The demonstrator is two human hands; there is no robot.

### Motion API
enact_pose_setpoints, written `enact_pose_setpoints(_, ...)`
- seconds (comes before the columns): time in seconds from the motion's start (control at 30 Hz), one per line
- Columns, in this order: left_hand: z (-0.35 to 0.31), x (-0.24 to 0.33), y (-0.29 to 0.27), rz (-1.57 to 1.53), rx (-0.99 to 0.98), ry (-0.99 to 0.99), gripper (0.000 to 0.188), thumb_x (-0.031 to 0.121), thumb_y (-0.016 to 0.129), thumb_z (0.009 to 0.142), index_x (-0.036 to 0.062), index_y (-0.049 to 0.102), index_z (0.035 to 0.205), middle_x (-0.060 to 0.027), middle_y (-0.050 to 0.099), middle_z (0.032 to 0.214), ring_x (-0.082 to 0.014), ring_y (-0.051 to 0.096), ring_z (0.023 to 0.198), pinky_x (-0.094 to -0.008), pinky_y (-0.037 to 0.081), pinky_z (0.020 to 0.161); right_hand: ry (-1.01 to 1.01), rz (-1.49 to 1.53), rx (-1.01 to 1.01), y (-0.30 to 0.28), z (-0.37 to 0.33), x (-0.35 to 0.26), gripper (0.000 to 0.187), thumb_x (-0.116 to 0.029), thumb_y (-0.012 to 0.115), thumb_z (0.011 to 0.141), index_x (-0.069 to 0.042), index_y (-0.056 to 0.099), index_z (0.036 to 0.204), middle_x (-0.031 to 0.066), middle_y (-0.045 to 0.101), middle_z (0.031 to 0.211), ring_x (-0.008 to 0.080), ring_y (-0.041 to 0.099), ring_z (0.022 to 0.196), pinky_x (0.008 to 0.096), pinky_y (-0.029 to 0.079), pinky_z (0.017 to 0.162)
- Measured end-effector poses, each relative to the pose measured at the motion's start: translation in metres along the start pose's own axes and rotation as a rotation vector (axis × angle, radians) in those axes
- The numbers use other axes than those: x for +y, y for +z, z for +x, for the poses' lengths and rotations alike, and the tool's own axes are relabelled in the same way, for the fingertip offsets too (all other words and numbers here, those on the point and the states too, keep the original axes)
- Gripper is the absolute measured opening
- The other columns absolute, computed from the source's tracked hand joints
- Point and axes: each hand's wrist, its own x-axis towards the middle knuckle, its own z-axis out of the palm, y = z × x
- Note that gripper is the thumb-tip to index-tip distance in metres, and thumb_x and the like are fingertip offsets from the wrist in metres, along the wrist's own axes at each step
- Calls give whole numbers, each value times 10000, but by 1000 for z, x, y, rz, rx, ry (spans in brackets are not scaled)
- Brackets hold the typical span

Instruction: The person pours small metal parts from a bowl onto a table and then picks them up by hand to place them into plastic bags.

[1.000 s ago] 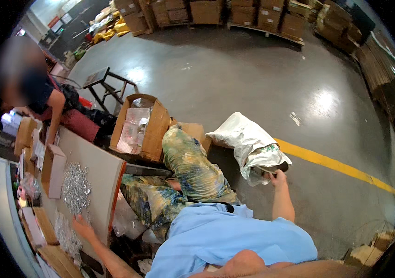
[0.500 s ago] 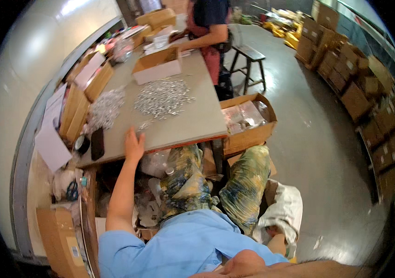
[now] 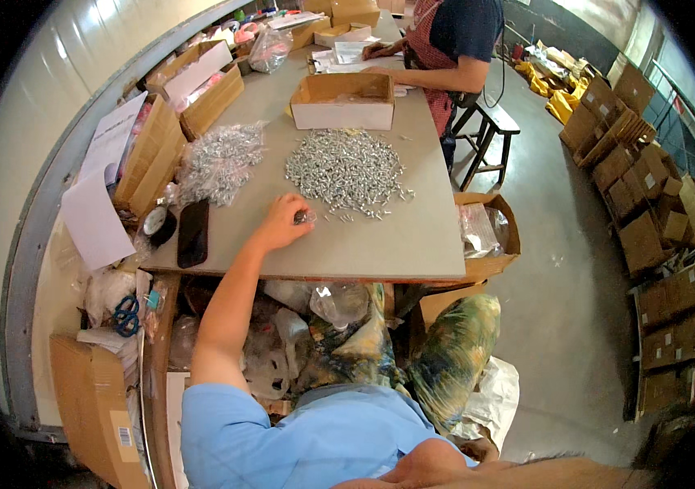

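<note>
My left hand rests on the grey table with its fingers curled over a few small silvery metal parts that look like screws. Just beyond it spreads a big heap of the same metal parts, with several loose ones at its near edge. A clear plastic bag of similar parts lies left of the heap. My right hand shows only as a sliver low in the picture, by a white sack; its fingers are hidden.
Behind the heap stands an open white-sided cardboard box. A dark phone and a roll of black tape lie at left. Another person works at the table's far right, near a stool. Stacked cartons line the right side.
My left hand has moved from the table's front edge toward the heap, and its fingers have curled onto small metal parts. My right forearm shows less beside the sack. The view has shifted.
</note>
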Motion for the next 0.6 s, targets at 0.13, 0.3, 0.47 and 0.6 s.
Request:
enact_pose_setpoints(0.13, -23, -22, -1, -582, 113, -173, 272, 263, 653, 847, 54, 583, 1006, -110, 577, 1064, -216, 550, 938, -355, 447, 806, -493, -745, 809, 24, -95, -120, 227, -208, 586, 822, 9, 655, 824, 148, 661, 658, 282, 657, 583, 403, 518, 588)
enact_pose_setpoints(0.3, -30, -4, 4, -1607, 336, -177, 218, 208, 592, 905, 41, 565, 1043, -136, 611, 1024, -244, 598, 918, -392, 476, 884, -1274, -603, 1057, 158, -239, -294, 162, -131, 581, 859, 6, 615, 939, 176, 633, 763, 285, 634, 687, 366, 490, 643)
enact_pose_setpoints(0.47, -47, 24, 8, -2162, 88, -78, 379, 269, 479, 950, 28, 477, 1243, -153, 598, 1123, -305, 573, 1061, -517, 431, 953, -1673, -695, 669, 288, -258, -396, 147, -56, 590, 852, -16, 619, 990, 141, 626, 844, 252, 619, 735, 328, 496, 660)
enact_pose_setpoints(0.6, -45, 35, 10, -2407, -26, 31, 512, 360, 392, 972, 10, 382, 1345, -166, 591, 1159, -326, 555, 1098, -573, 389, 970, -1787, -823, 406, 358, -255, -427, 143, -49, 593, 829, -14, 622, 965, 138, 612, 876, 276, 605, 749, 337, 488, 654)
